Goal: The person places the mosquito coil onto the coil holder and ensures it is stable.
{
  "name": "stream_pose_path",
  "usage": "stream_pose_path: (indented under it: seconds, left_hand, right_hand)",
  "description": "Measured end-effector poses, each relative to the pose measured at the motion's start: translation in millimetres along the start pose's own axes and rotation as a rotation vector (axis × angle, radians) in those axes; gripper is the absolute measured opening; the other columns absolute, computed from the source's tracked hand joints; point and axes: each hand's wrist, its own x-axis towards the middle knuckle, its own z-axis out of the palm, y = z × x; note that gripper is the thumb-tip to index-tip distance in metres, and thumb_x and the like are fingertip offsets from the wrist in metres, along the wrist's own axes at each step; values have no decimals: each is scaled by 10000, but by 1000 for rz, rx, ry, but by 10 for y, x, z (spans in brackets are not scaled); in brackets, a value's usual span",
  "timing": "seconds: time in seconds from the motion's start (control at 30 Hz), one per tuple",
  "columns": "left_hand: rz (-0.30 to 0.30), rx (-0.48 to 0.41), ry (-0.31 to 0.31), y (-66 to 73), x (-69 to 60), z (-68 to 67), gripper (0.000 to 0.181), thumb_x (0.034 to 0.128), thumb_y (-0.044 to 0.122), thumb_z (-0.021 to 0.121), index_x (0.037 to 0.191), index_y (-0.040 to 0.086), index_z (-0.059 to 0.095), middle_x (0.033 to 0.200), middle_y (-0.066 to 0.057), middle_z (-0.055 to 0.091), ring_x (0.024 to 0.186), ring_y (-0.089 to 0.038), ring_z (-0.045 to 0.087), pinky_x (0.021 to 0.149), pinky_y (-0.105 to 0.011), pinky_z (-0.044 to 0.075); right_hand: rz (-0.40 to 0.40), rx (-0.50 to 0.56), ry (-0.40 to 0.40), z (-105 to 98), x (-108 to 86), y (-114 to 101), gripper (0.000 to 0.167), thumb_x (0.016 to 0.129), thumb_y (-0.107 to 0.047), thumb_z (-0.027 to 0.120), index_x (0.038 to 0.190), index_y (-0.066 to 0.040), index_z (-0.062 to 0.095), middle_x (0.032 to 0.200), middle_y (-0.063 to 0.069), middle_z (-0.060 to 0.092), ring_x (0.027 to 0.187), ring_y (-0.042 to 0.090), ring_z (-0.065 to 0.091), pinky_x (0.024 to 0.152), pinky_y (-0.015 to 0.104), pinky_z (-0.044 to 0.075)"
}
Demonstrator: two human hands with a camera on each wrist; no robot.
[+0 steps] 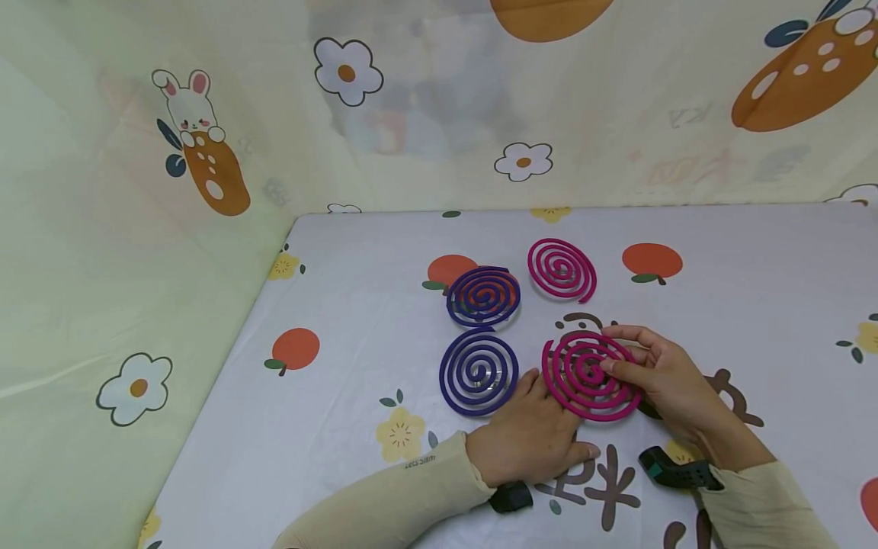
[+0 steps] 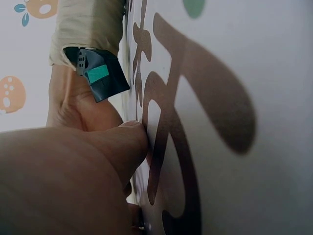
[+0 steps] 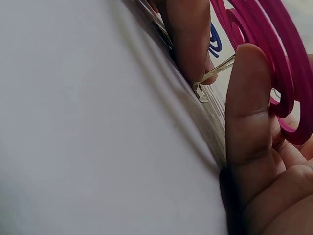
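Note:
In the head view a pink spiral mosquito coil (image 1: 588, 369) is held slightly tilted above the cloth. My right hand (image 1: 675, 389) pinches it near its centre, thumb on top. A thin metal strip (image 3: 217, 70), apparently part of a stand, shows between the thumb and a finger in the right wrist view. Palm down, my left hand (image 1: 528, 438) rests on the cloth with its fingertips between that coil and a blue mosquito coil (image 1: 482, 374); the pink coil hides part of its fingers. Whether the fingertips touch the blue coil, I cannot tell.
Behind are a second blue coil (image 1: 484, 296) and a second pink coil (image 1: 561, 267), with metal visible under their centres. A white printed tablecloth (image 1: 329, 305) covers the table. Patterned curtains (image 1: 425, 175) hang behind and at the left. Each wrist wears a black camera (image 1: 675, 469).

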Motion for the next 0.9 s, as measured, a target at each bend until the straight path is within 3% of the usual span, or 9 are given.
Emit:
stream_pose_path:
  seconds: [0.9]
  left_hand:
    - [-5, 15, 2, 6, -7, 1, 865, 1044, 657, 412, 1690, 168, 108, 1738, -3, 196, 1593, -244, 126, 1259, -445, 219]
  right_hand:
    - [4, -25, -13, 5, 8, 1, 531, 1012, -127, 700, 1466, -34, 442, 1073, -52, 757, 944, 108, 746, 804, 269, 614]
